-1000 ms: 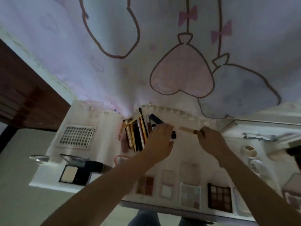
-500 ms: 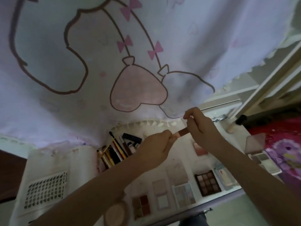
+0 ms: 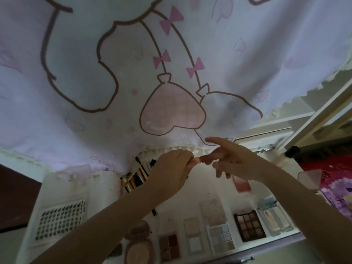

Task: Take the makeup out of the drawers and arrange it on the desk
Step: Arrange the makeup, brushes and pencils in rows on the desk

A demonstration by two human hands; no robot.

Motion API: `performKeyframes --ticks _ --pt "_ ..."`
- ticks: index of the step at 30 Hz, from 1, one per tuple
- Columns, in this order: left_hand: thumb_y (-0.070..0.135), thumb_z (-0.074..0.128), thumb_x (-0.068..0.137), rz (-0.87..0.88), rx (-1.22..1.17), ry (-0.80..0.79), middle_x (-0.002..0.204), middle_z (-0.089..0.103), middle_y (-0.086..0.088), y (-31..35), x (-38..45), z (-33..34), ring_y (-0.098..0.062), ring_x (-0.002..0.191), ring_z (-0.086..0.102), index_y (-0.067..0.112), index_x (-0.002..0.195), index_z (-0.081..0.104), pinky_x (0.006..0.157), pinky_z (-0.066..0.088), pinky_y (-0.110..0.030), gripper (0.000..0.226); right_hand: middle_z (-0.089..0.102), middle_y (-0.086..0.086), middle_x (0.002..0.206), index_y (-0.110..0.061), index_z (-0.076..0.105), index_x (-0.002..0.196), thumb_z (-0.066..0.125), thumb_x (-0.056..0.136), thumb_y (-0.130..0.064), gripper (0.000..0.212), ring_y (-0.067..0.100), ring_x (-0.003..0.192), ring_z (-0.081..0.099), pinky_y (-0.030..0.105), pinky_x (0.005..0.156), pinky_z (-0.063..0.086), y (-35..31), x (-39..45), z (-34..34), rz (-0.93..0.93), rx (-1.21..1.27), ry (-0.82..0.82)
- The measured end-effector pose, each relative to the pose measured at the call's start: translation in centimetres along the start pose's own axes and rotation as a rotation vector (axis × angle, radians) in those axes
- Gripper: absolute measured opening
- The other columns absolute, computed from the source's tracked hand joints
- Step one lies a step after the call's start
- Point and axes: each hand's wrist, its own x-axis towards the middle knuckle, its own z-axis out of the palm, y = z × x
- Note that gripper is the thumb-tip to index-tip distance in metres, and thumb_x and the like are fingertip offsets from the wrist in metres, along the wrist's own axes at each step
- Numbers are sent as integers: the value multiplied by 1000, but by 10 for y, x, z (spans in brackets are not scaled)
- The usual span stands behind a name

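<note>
Both grips meet above the middle of the tabletop (image 3: 106, 189): my left hand (image 3: 172, 171) pinches the pale cap end of a small pink tube (image 3: 204, 158), while my right hand (image 3: 231, 161) holds its darker body with thumb and lower fingers, forefinger stretched straight out. Along the near edge lie the dark eyeshadow palette (image 3: 249, 227), the pastel palette (image 3: 221, 238) and the round compact (image 3: 138, 250); a lash card (image 3: 61, 221) sits toward the left edge. Pencils and brushes (image 3: 136, 177) cluster at the back edge, half under the curtain (image 3: 171, 63). I judge this the placing step: next, choosing a bare spot and laying the tube down neatly.
</note>
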Motion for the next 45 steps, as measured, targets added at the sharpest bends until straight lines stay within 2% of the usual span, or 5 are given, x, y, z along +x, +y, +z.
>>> performKeyframes --ticks 3,8,13,31,45 --pt "25 37 85 80 155 217 55 53 0 -7 -1 10 -14 48 48 11 61 60 48 38 -21 36 52 -11 37 -24 56 68 40 94 -25 31 3 32 45 10 42 36 -5 10 4 26 -184 100" --pt "32 14 100 114 138 447 60 54 -8 -21 6 17 -14 67 32 4 65 59 64 26 -26 64 59 -12 88 -38 50 96 60 82 -1 40 -6 71 61 13 66 53 1 16 1 -119 58 201" --pt "32 15 100 125 162 458 61 54 -9 -27 4 21 -13 67 27 4 64 59 64 25 -25 64 55 -8 43 -25 56 74 39 96 -19 28 1 35 50 12 42 41 -2 23 7 38 -114 157" --pt "32 13 101 95 224 520 60 55 -9 -36 2 30 -13 67 29 3 63 61 65 29 -28 68 63 -3 68 -19 56 90 45 91 -3 19 2 51 60 15 51 50 14 30 10 25 116 139" --pt "30 34 99 -507 -259 -481 61 37 5 -20 15 94 -5 53 33 13 67 42 51 29 -24 38 57 8 86 -8 53 108 50 91 -14 18 24 81 53 28 71 47 88 34 13 521 71 400"
